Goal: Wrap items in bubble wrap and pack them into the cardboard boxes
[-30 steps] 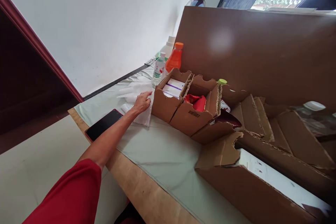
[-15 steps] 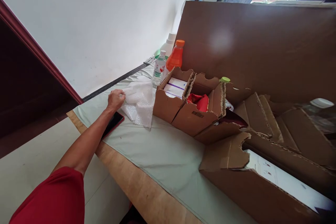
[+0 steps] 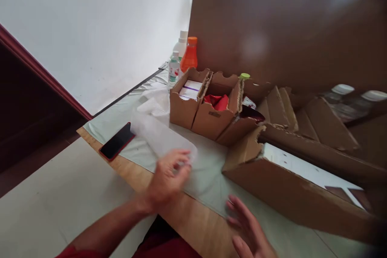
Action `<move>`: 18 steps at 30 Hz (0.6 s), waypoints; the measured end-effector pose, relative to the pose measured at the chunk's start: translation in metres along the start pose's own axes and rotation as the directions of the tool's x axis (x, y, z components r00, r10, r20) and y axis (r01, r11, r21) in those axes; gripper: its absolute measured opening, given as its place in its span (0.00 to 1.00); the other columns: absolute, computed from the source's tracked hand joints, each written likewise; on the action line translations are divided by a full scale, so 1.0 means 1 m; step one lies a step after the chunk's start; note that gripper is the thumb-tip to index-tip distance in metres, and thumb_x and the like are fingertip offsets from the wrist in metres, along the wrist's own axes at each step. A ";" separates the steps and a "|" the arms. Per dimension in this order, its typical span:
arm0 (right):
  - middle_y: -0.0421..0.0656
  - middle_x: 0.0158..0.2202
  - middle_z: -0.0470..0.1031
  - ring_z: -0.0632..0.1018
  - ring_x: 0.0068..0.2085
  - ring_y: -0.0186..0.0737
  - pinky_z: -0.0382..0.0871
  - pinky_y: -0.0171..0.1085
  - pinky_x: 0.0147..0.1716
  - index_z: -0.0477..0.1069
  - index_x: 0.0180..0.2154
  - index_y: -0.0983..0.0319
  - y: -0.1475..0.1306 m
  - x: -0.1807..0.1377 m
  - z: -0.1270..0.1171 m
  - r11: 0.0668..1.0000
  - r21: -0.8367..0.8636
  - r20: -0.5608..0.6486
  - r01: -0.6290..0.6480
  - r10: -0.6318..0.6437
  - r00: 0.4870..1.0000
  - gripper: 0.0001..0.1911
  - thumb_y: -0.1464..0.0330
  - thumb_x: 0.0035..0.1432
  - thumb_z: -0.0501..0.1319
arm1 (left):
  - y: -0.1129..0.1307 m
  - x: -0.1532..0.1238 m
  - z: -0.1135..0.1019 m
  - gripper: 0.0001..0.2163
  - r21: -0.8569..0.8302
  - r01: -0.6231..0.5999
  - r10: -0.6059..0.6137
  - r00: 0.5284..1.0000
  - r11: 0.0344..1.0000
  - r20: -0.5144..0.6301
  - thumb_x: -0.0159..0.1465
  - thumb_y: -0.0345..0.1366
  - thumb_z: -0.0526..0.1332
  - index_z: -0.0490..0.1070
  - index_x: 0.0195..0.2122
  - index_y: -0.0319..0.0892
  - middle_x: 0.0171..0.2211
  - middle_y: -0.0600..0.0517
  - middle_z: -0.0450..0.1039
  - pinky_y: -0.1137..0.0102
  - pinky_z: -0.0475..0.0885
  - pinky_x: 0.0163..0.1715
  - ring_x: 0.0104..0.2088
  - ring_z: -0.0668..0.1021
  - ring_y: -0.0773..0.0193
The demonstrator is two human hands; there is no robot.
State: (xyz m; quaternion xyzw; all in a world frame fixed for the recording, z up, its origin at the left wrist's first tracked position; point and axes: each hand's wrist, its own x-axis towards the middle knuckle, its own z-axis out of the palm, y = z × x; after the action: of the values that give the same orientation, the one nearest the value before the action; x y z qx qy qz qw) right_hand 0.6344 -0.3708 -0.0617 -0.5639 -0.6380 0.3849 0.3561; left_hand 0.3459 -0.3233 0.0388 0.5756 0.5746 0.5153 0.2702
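Note:
My left hand pinches one end of a sheet of white bubble wrap and holds it just above the table's near edge. The sheet stretches back toward a crumpled pile of the same wrap. My right hand hovers low at the front with its fingers spread and holds nothing. Both hands are blurred by motion. Behind the wrap stand small open cardboard boxes: one with white packets, one with something red inside.
A black phone lies at the table's left corner. Bottles stand at the back by the wall. A tall cardboard sheet leans behind the boxes. A long torn carton lies at the right on the pale green cloth.
My left hand has pulled a bubble wrap sheet from the pile beside the boxes toward the table's near edge. My right hand has come into view at the bottom. The camera has tilted down.

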 end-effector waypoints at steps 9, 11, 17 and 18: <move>0.47 0.36 0.84 0.83 0.33 0.47 0.80 0.41 0.32 0.77 0.48 0.60 -0.033 -0.005 -0.024 0.889 0.316 -0.110 -0.332 0.381 0.918 0.28 0.48 0.54 0.68 | 0.024 -0.084 0.078 0.19 -0.069 -0.076 0.102 0.801 0.995 0.590 0.67 0.34 0.59 0.72 0.59 0.43 0.66 0.42 0.68 0.55 0.67 0.66 0.66 0.70 0.52; 0.46 0.33 0.83 0.82 0.30 0.45 0.79 0.39 0.29 0.78 0.45 0.61 -0.026 -0.014 -0.039 0.893 0.312 -0.136 -0.325 0.381 0.915 0.25 0.49 0.53 0.67 | 0.021 -0.079 0.081 0.20 0.044 -0.304 0.185 0.679 0.952 0.710 0.67 0.32 0.59 0.71 0.60 0.41 0.66 0.40 0.66 0.51 0.63 0.67 0.68 0.66 0.49; 0.44 0.30 0.82 0.80 0.28 0.43 0.76 0.37 0.27 0.79 0.40 0.61 -0.006 -0.047 -0.097 0.915 0.180 -0.322 -0.360 0.401 0.858 0.21 0.52 0.51 0.67 | -0.003 -0.069 0.099 0.19 0.316 -0.619 0.172 0.599 0.720 0.782 0.65 0.34 0.62 0.72 0.57 0.39 0.63 0.35 0.70 0.37 0.58 0.65 0.66 0.68 0.39; 0.44 0.30 0.82 0.80 0.28 0.43 0.76 0.37 0.27 0.79 0.40 0.61 -0.001 -0.052 -0.109 0.917 0.147 -0.348 -0.370 0.398 0.849 0.21 0.53 0.51 0.66 | -0.007 -0.066 0.096 0.17 0.371 -0.612 0.166 0.643 0.699 0.747 0.65 0.33 0.61 0.73 0.56 0.40 0.62 0.35 0.71 0.35 0.57 0.65 0.66 0.68 0.38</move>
State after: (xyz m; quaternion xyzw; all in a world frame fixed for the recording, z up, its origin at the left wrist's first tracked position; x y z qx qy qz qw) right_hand 0.7365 -0.4128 -0.0128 -0.7288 -0.4186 0.3583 0.4065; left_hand 0.4426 -0.3573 -0.0175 0.8886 0.4228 0.1154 0.1355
